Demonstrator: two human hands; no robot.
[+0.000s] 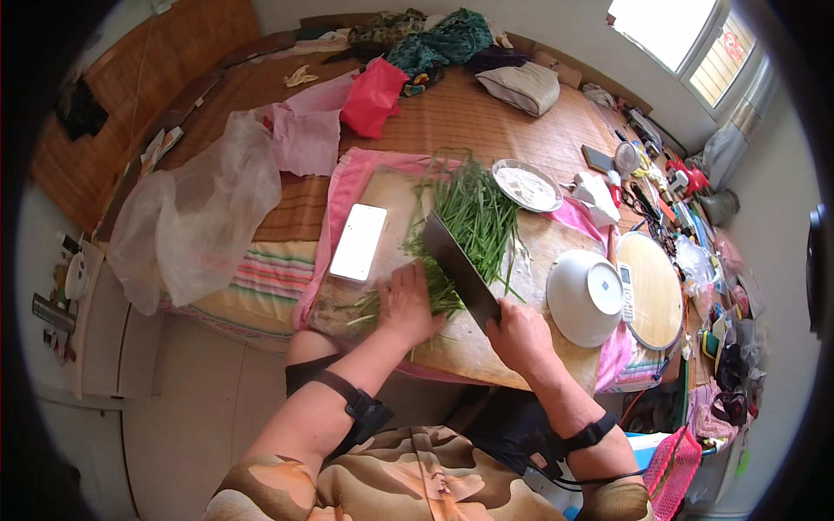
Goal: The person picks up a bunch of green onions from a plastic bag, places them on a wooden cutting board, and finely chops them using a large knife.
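A heap of long green chives [473,204] lies across the wooden board [473,356], with some stalks running left beneath my left hand. My left hand [407,304] presses down with bent fingers on the near end of the chives. In my right hand [519,334] is the handle of a cleaver [456,265]. Its dark, broad blade slants up and left over the chives, just right of my left fingers. Whether the edge touches the board is hidden. A phone [358,242] with a bright white screen lies left of the chives.
Right of the chives are a bowl of white powder [526,187], an upturned white bowl [580,300], a remote control [625,291] and a round wooden board [653,300]. Pink cloth [334,204] shows under the board. A clear plastic bag [200,217] spreads at left.
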